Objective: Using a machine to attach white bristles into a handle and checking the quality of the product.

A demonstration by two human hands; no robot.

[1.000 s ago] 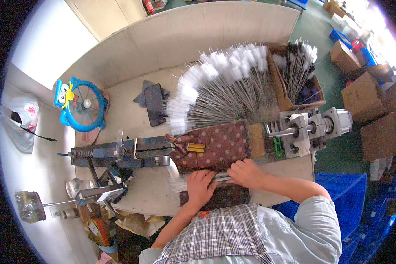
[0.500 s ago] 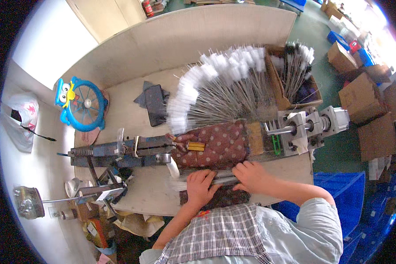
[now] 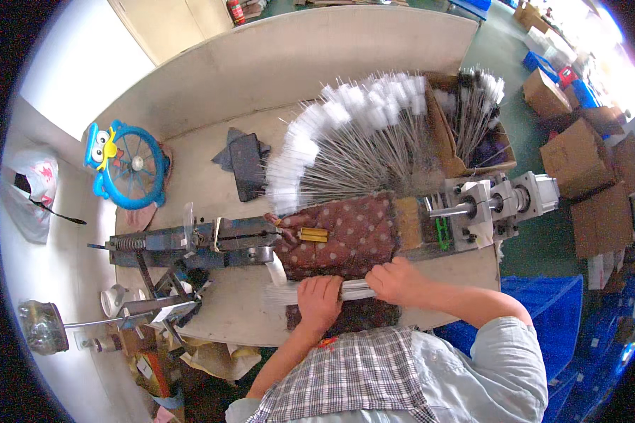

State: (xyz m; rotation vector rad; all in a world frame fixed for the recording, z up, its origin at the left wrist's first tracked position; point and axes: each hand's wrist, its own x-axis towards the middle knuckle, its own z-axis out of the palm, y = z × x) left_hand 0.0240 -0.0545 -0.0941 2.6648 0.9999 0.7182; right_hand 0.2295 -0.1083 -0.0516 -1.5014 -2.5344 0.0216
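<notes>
At the bench's front edge I hold a bundle of thin, pale metal wires (image 3: pixel 356 290) lying crosswise. My left hand (image 3: pixel 319 302) is closed around its left part, fingers curled over the top. Closed on its right end is my right hand (image 3: pixel 395 282), with the fingers bent. The wires' left ends (image 3: pixel 279 293) stick out past my left hand and look blurred. Just beyond my hands, a brown polka-dot cloth (image 3: pixel 353 236) covers the middle of a long bench machine (image 3: pixel 240 236). A small yellow block (image 3: pixel 313 235) rests on the cloth. A dark cloth (image 3: pixel 360 316) lies below the bundle.
Behind the machine a fan of white-tipped wire brushes (image 3: pixel 360 134) leans toward a cardboard box (image 3: pixel 441 137) holding more brushes. A motor-driven shaft unit (image 3: pixel 487 208) stands at right. On the left are a phone (image 3: pixel 245 167) and a blue fan (image 3: pixel 132 166). Blue crates (image 3: pixel 543 310) stand at lower right.
My right hand has shifted slightly left and its fingers have closed in on the wires. My left fingers have curled more over the bundle, which now looks tighter.
</notes>
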